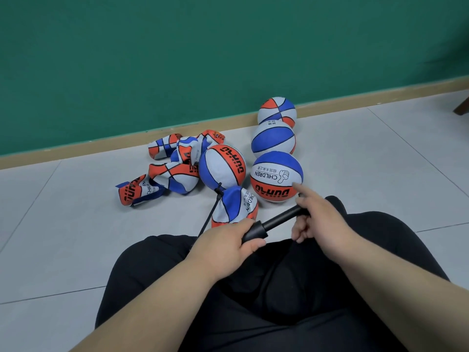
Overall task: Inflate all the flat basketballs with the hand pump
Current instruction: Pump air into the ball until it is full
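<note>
One pale tiled floor [76, 224] is running up to a tan baseboard [76, 152] under a green wall [177, 59] at its far edge; wide stretches of tile are showing left of the heap and right of the row.

One pair of black trousers [279, 288] is filling the near edge.

Three round balls [273, 141], red, white and blue, are sitting in a touching row from the baseboard toward the person. A fourth round ball [222, 166] is resting just left of the row, and a half-collapsed ball [236, 207] is leaning against it on the near side.

Several flat balls [172, 171] are lying crumpled in a heap to the left, near the far edge.

Left hand [225, 247] is gripping the barrel of the black hand pump [256, 231] above the lap. Right hand [314, 219] is curling round the pump's handle, index finger pointing straight out.

One thin black hose [209, 217] is running from under the left hand to where the fourth and half-collapsed balls are meeting; which one it is entering cannot be told.
</note>
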